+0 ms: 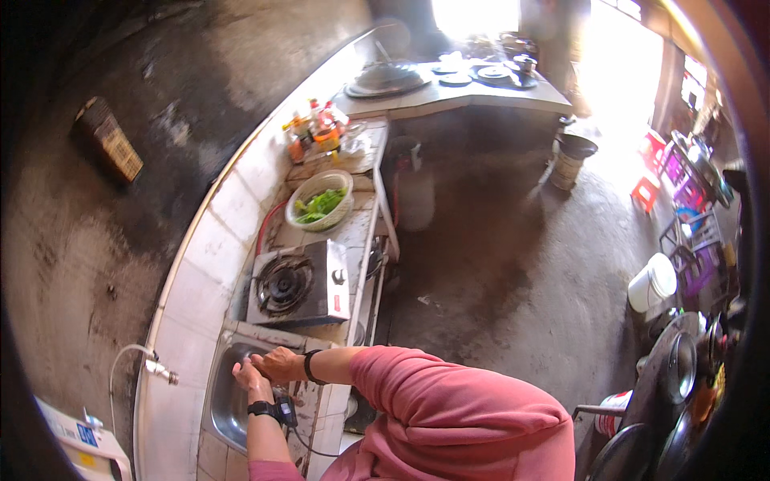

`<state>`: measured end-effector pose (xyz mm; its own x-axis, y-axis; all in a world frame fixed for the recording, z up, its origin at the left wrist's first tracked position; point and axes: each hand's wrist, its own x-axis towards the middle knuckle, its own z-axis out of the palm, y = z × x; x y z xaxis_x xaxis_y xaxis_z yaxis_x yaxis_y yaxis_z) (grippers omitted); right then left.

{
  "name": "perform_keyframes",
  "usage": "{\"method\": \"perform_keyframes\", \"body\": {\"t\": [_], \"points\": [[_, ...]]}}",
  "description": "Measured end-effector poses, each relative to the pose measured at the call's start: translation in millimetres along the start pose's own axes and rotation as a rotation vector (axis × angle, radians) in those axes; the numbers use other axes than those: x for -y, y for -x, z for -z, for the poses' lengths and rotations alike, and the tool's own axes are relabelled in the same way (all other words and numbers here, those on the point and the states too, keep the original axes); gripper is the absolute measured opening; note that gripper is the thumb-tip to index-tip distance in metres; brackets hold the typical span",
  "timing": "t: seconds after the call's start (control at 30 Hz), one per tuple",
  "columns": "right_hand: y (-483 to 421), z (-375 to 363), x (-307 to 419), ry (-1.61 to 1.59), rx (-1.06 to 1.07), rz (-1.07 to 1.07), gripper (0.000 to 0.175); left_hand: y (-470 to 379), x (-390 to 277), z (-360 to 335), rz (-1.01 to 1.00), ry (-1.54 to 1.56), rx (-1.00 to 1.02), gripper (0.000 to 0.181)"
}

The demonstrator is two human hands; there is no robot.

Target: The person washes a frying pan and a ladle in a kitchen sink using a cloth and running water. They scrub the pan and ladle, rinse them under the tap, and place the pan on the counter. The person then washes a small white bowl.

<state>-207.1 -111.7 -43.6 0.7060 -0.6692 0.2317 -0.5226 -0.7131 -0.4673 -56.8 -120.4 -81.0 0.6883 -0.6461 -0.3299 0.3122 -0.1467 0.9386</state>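
Note:
Over a stainless steel sink (227,401), my left hand (251,374) and my right hand (281,364) are close together, their fingers meeting or nearly so. Whether anything small lies between them cannot be told. Each wrist wears a black band, and a small black device with a cable (287,412) sits by the left one. Just beyond the sink stands a single-burner gas stove (301,282) with no pot on it. Farther along the counter, a pale plastic basket (345,211) holds green leafy vegetables (322,206).
A tap (161,371) juts from the wall left of the sink. Seasoning bottles (325,129) crowd the counter beyond the basket. A covered wok (388,78) sits on the far counter. On the floor at right are a bucket (568,162), a white pail (651,284) and stools (645,193).

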Motion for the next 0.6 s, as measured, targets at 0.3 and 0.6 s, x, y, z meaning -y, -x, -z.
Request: {"method": "perform_keyframes", "body": {"t": [0.3,0.6], "points": [[263.4,167.1,-195.0,-0.139,-0.062,-0.542,0.071,168.5,55.9,-201.2,0.142,-0.459,0.986,0.046],[817.2,226.0,-308.8,0.204,-0.359,-1.502,0.043,229.0,226.7,-309.3,0.173,-0.912,1.184,0.025]]}}
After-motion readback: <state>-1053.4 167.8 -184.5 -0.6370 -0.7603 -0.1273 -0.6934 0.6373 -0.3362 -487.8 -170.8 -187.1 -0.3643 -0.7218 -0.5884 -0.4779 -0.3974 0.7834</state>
